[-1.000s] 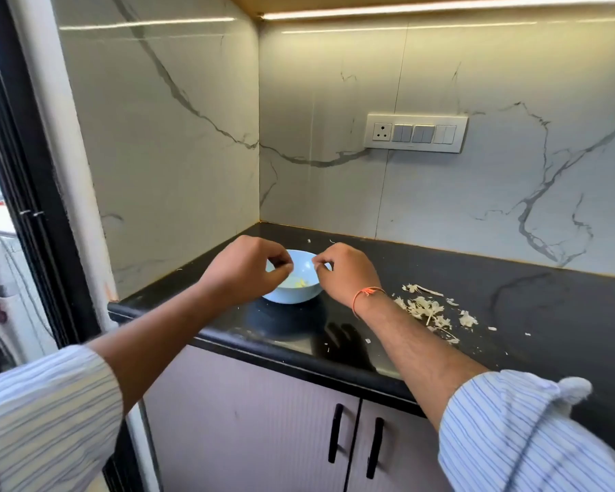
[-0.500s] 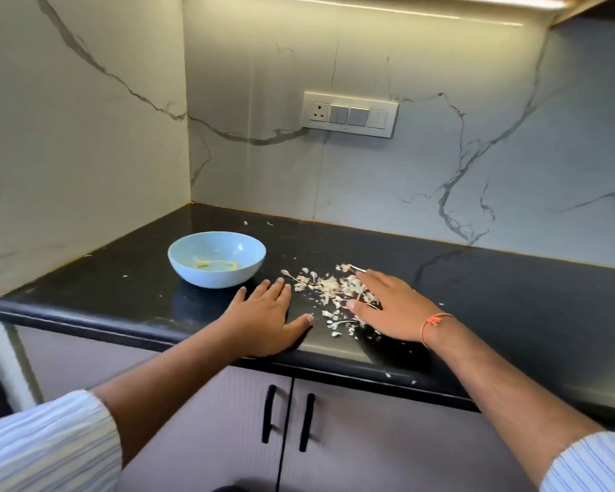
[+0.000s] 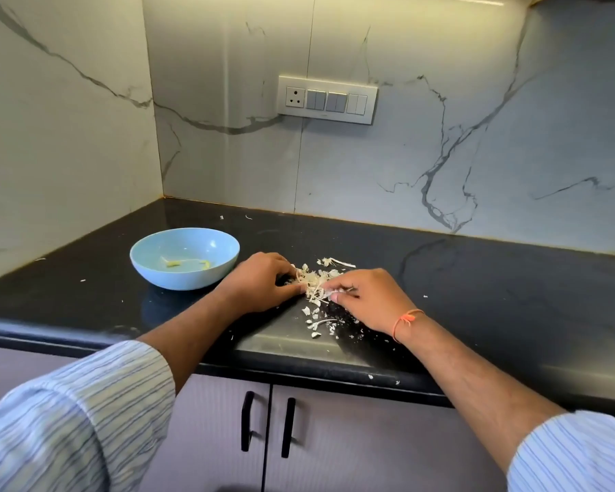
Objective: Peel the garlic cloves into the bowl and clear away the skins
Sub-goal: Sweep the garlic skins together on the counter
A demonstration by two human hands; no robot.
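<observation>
in the head view, a black stone counter (image 3: 476, 300) filled a corner, glossy enough to throw back pale light near its front edge. marble-look wall panels (image 3: 441, 154) with grey veins rose at the far side and on the left, and a switch plate (image 3: 326, 99) with a socket sat on the far wall. below the counter edge, grey cupboard doors (image 3: 370, 438) carried two black vertical handles (image 3: 247, 420) side by side.

a light blue bowl (image 3: 224, 250) stood on the counter at the left, with a few small yellowish garlic pieces (image 3: 173, 264) lying in its bottom. just right of the bowl lay the garlic skins (image 3: 318, 278): thin, papery, off-white flakes and strips, bunched into a loose heap, with smaller scraps trailing toward the near edge and a few specks scattered farther off, some by the far wall.

the left hand (image 3: 260, 282) lay at the left side of the heap, fingers curled inward against the skins. the right hand (image 3: 370, 300) lay at the right side, fingertips curled down and pinching at the flakes. an orange thread (image 3: 407, 319) circled the right wrist. both forearms came out of rolled striped sleeves (image 3: 79, 420) at the near side.
</observation>
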